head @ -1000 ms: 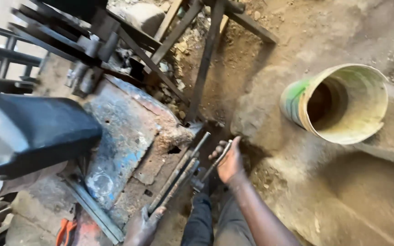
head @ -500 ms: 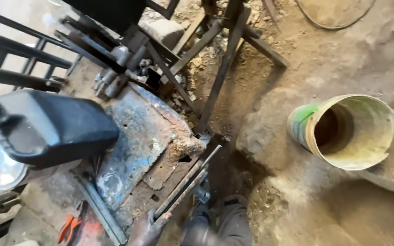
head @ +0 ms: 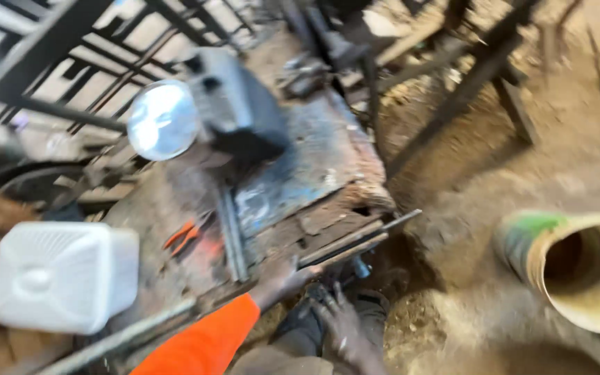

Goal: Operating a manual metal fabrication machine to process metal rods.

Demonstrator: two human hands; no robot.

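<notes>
The left hand (head: 279,278), fingers closed on the metal rods (head: 345,243) lying along the workbench (head: 300,173) edge and pointing to two o'clock, seems to be steadying them, while the right hand (head: 345,326) hangs spread and empty at five o'clock, so next likely calls for firmer grip.

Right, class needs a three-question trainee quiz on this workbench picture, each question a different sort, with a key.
1. True or false: the left hand grips long metal rods at the bench edge.
2. What lies on the ground at right? A) a bucket on its side B) a ladder C) a wheel
3. What colour are the pliers' handles?

Key: 1 true. 2 A, the bucket. 3 orange.
</notes>
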